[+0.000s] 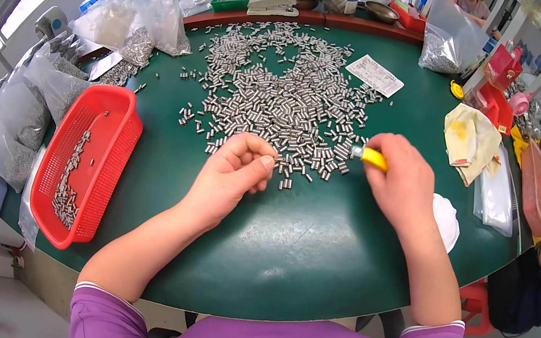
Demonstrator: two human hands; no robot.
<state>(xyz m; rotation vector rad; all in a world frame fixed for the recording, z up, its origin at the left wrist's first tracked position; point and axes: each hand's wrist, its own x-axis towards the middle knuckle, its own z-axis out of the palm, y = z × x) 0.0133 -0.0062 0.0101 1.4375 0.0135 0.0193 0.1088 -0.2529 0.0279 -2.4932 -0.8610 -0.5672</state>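
A broad pile of small silver metal cylinders (275, 95) is spread over the green table (285, 256) in front of me. My left hand (234, 177) is at the pile's near edge, thumb and fingers pinched together. What is between those fingertips is too small to make out. My right hand (400, 179) is closed round a yellow-handled tool (375, 159) at the pile's right edge. The tool's short metal end points left, close to the cylinders; its exact kind does not show.
Left of the pile stands a red plastic basket (117, 162) with some cylinders inside. Bags of metal parts (12, 121) crowd the left side. A paper slip (375, 76) lies behind the pile. Rightward are a stained cloth (467, 140) and a white round item (445, 221). Another person (468, 1) sits far right.
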